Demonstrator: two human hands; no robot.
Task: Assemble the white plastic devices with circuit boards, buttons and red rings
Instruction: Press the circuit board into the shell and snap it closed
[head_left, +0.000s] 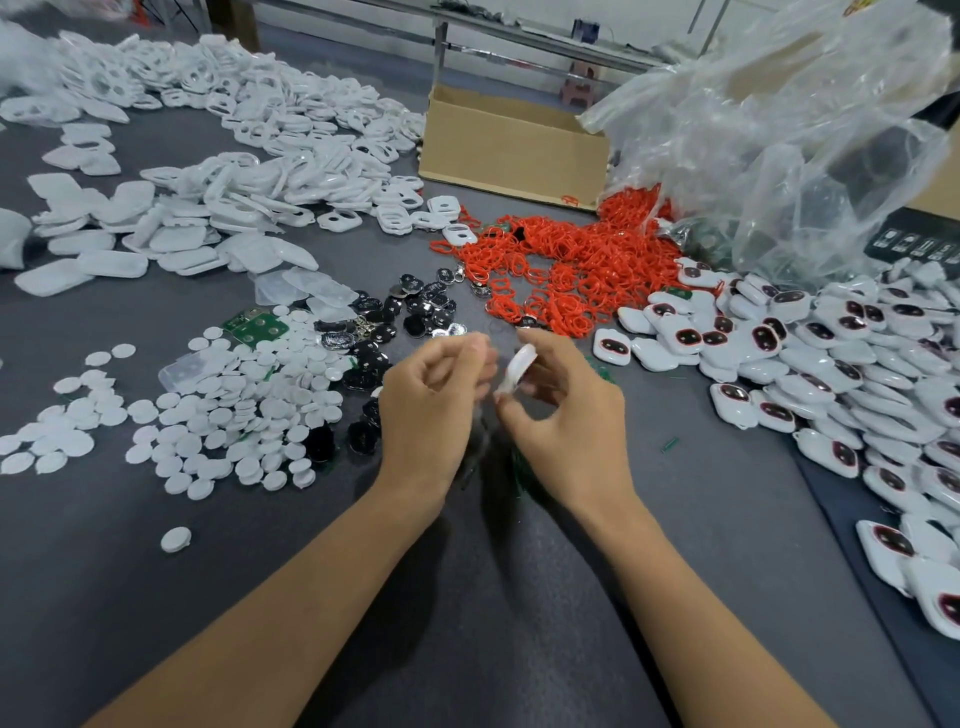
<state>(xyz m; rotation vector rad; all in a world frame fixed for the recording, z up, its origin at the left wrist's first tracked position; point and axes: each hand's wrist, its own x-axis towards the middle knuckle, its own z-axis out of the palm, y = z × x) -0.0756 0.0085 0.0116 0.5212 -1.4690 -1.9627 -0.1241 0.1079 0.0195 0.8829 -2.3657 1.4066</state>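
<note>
Many red rings (566, 265) in bag (779, 130) mouth; right grip (571, 421) pinches white shell (517, 369), left grip (426, 415) unclear.

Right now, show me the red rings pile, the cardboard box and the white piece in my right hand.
red rings pile (571, 260), head view, middle of the heap.
cardboard box (511, 150), head view, front wall.
white piece (521, 364), head view, its upper edge.

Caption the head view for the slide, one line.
Right hand pinches a white shell, left hand beside it, amid piles of red rings, white discs and assembled devices on a grey table.
</note>
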